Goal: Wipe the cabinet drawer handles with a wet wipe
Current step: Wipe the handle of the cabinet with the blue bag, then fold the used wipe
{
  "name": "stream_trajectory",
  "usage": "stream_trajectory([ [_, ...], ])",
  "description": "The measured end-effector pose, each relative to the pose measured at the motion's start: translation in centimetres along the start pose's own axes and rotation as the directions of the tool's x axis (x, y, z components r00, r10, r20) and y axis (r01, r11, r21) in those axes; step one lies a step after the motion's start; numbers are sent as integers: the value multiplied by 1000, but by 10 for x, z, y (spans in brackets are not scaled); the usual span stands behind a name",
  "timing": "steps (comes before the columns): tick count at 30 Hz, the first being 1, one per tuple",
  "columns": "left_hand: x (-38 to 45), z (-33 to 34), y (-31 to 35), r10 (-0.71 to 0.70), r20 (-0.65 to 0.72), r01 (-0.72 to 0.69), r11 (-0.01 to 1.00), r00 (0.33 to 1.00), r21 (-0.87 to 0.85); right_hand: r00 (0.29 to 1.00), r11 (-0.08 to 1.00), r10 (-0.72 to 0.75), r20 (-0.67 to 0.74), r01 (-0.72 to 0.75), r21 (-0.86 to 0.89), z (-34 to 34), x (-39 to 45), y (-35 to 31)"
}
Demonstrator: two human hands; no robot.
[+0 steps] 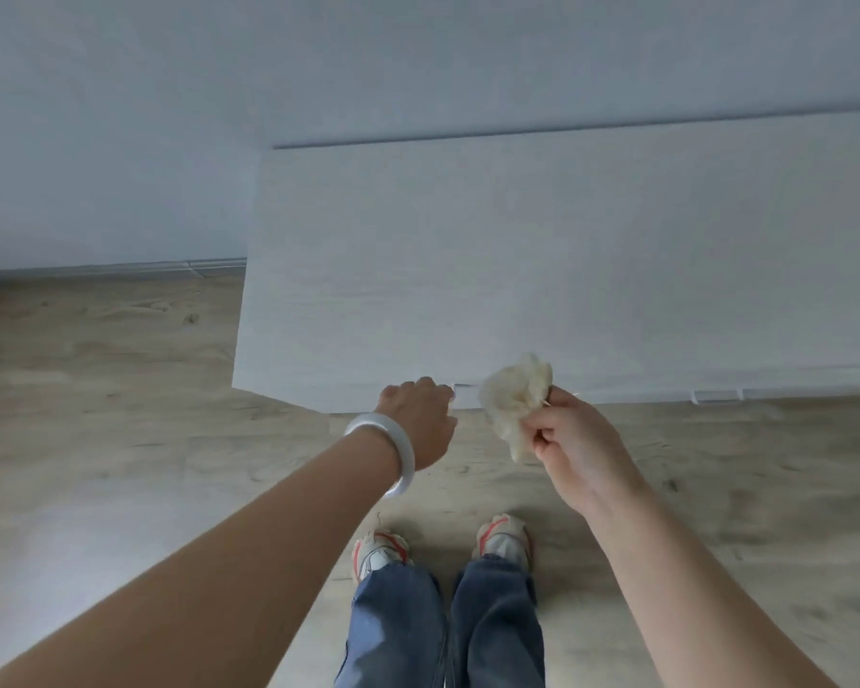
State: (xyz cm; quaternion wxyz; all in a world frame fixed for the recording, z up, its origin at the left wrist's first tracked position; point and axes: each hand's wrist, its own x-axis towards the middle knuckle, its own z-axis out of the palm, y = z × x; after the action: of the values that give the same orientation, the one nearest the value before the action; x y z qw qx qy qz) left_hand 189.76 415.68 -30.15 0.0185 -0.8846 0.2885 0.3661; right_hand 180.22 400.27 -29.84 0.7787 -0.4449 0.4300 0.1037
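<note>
A white cabinet (517,270) stands against the wall, seen from above. A slim white drawer handle (464,387) shows at its front edge between my hands. My left hand (420,419), with a white bangle on the wrist, reaches to the left end of that handle, fingers curled at it. My right hand (574,441) pinches a crumpled off-white wet wipe (515,402), which hangs just right of the handle at the cabinet's front edge. A second handle (716,395) shows further right on the same edge.
Light wood floor (120,414) lies around the cabinet, with a grey skirting board (110,268) along the wall at the left. My feet in white and red trainers (383,553) stand close to the cabinet front.
</note>
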Motion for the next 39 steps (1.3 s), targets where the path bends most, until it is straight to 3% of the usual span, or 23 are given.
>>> stream_trajectory([
  [3, -34, -31, 33, -23, -89, 2, 973, 996, -229, 996, 977, -71, 60, 82, -196, 2, -41, -47],
  [6, -57, -73, 63, -12, -194, -59, 933, 981, -355, 987, 918, -161, 19, 157, -365, 3, -80, -92],
  [14, -110, -198, 141, 213, -377, -305, 930, 901, -204, 912, 803, -375, -168, 229, -551, -16, -187, -200],
  [20, -140, -240, 220, 419, -384, -495, 860, 823, -121, 822, 802, -468, -326, 240, -548, -69, -273, -238],
  [27, -169, -242, 357, 635, -345, -702, 704, 691, -108, 634, 794, -572, -521, 269, -544, -170, -360, -255],
  [34, -179, -220, 548, 751, -280, -799, 532, 598, -280, 417, 796, -587, -693, 452, -402, -324, -420, -261],
  [39, -186, -205, 681, 737, -237, -720, 449, 633, -528, 329, 783, -575, -749, 484, -389, -439, -450, -283],
])
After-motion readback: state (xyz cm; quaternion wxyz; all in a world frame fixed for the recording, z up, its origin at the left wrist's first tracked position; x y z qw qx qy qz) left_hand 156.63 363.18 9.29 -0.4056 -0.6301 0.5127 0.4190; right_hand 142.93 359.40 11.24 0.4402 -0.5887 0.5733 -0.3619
